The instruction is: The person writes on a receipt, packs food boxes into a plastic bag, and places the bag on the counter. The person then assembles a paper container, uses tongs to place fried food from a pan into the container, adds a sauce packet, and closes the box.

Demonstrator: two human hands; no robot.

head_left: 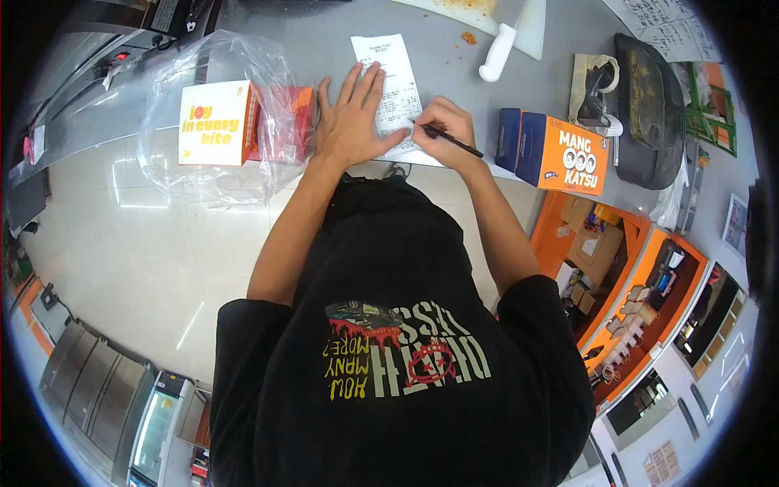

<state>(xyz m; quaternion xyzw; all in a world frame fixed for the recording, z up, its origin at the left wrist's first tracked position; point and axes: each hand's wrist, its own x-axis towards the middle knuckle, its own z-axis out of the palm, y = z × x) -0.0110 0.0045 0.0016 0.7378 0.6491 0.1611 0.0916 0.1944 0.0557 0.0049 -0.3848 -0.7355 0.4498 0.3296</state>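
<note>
Receipt (395, 75), one: lay print-up on the counter (454, 77); writing seemed under way, how much remained I couldn't tell. My left hand (349, 115): fingers spread over its left side, gripped nothing. My right hand (446, 130): fingers pinched a black pen (464, 145).

Receipt (393, 73) between boxes on the table (324, 32)

The left grip (350, 122) lies on the receipt; the right grip (446, 126), with the pen (466, 147), is at its right edge. To the left, a plastic bag (272, 71) spreads around the Joy box (213, 142). To the right stands the Katsu box (572, 158). Farther back, the knife (499, 49) reaches onto the cutting board (531, 32).
</note>
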